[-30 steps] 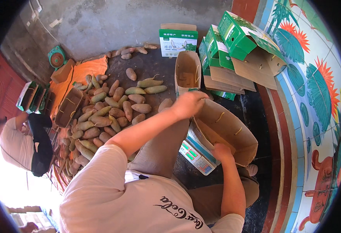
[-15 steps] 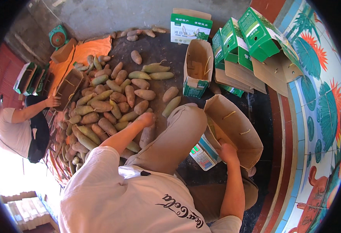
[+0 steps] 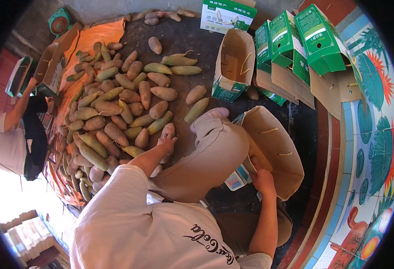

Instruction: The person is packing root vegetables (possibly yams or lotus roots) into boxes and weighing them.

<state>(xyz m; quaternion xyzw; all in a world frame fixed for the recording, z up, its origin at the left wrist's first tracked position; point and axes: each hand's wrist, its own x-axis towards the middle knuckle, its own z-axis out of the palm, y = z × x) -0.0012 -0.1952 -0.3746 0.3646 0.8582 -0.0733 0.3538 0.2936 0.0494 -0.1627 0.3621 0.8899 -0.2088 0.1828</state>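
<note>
My left hand [image 3: 164, 145] is closed round a reddish-brown radish [image 3: 168, 130] at the near right edge of a large heap of radishes [image 3: 107, 107], some green, some brownish. To the right, my right hand [image 3: 264, 182] grips the near rim of an open cardboard box [image 3: 275, 134], its fingertips partly hidden by the wall. That box is tilted, its mouth toward me. What lies deep inside it is hidden. Beneath its near side, a small digital scale [image 3: 236, 180] shows only its keypad end. My bent knee [image 3: 224, 139] stands between the two hands.
Another open box [image 3: 235, 58] stands upright beyond my knee. Several green-and-white boxes [image 3: 284, 38] lean along the right, by a painted tile wall [image 3: 358, 134]. At the far left, a co-worker [image 3: 13, 139] handles a box [image 3: 50, 67] beside an orange sheet [image 3: 100, 38].
My view has shifted, so the heap sits higher. My left hand has come nearer to me along the heap's edge. The co-worker's box has moved away from the heap. My right hand stays on the box.
</note>
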